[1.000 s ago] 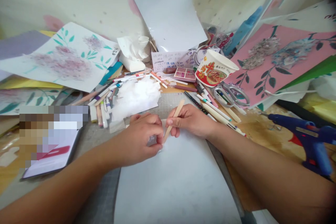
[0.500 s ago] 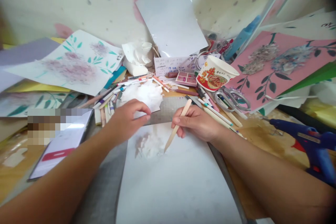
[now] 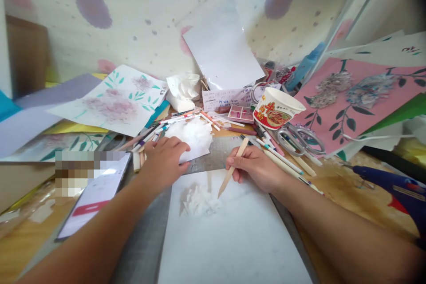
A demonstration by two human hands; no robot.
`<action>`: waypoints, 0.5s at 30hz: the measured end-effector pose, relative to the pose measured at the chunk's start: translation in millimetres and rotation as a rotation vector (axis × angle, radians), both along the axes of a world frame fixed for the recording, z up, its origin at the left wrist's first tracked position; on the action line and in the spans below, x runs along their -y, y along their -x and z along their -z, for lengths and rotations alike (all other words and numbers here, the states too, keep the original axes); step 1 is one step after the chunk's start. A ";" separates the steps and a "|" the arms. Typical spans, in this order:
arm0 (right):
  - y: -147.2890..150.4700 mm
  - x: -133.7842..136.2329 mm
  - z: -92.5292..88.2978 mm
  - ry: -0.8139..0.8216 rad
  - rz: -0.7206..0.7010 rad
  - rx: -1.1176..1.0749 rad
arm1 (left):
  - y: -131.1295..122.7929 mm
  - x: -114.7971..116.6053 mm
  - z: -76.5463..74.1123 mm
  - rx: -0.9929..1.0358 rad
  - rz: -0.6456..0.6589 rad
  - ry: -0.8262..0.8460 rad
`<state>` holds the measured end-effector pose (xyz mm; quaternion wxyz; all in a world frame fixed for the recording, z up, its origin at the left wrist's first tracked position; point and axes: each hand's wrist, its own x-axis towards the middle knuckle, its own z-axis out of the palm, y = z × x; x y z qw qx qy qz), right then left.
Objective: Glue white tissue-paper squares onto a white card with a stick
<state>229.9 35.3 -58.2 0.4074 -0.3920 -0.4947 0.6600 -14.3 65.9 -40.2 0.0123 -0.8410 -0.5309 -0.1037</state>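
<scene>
A flat wooden stick [image 3: 233, 168] with a pointed lower end is pinched in my right hand [image 3: 254, 166], its tip just above the white sheet [image 3: 233, 239]. Left of the tip, a cluster of white paper pieces [image 3: 199, 199] is on the sheet's upper part. My left hand [image 3: 166, 157] has its fingers apart and curved, beside a pile of white paper pieces [image 3: 191, 133] behind the sheet. Nothing shows between its fingers.
A phone [image 3: 96, 195] lies at the left. Behind are scattered markers [image 3: 282, 155], a paper cup [image 3: 278, 108], scissors [image 3: 301, 140] and tissue [image 3: 181, 91]. At the right is a blue glue gun [image 3: 392, 186]. Floral artworks [image 3: 120, 97] stand on both sides.
The view has tilted up and shifted left. My left hand has moved back toward the paper pile, its fingers more spread. My right hand still holds the stick near the cluster.
</scene>
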 end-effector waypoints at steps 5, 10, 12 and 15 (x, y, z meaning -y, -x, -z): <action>0.4 0.6 -3.2 -0.019 0.047 -0.033 | 0.5 -1.5 -5.8 0.008 -0.010 -0.003; -2.8 -0.8 -4.4 -0.043 0.091 -0.080 | -0.1 6.0 -21.5 0.163 0.002 0.117; -4.1 -1.3 -4.6 -0.059 0.112 -0.103 | -0.5 11.1 -27.8 0.343 0.075 0.246; -4.9 -1.7 -5.9 -0.085 0.139 -0.138 | -2.3 20.0 -36.4 0.583 0.143 0.503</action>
